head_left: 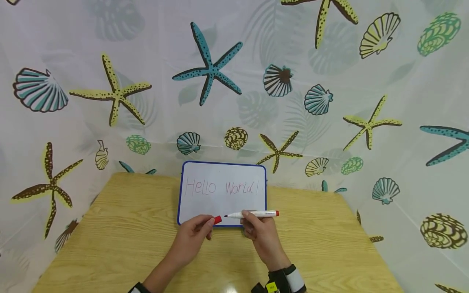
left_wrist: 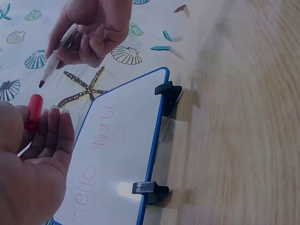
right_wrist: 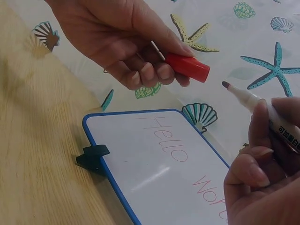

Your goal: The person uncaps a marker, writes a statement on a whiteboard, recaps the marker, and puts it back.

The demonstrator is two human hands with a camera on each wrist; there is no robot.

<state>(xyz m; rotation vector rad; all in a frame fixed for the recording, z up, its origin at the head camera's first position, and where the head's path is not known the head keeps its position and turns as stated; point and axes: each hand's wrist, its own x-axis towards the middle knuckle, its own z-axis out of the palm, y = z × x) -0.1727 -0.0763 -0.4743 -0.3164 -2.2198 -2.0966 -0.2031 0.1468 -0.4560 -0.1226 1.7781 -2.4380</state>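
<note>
A red marker cap [head_left: 218, 219] is pinched between the thumb and fingers of my left hand [head_left: 192, 238]. My right hand [head_left: 261, 234] grips a white marker [head_left: 256, 214] with a red end, its dark bare tip pointing left toward the cap. A small gap separates tip and cap, plain in the right wrist view, where the cap [right_wrist: 187, 67] and the marker [right_wrist: 248, 99] face each other. Behind both hands stands a blue-framed whiteboard [head_left: 223, 199], with "Hello World!" written on it in thin red letters. The hands cover part of its lower edge in the head view.
Dark clip-like feet [left_wrist: 149, 188] hold the whiteboard's lower edge on the wooden table [head_left: 128, 232]. A white cloth [head_left: 154, 118] printed with starfish and shells hangs behind the table and along its sides. Black bands [head_left: 282, 280] circle the wrists.
</note>
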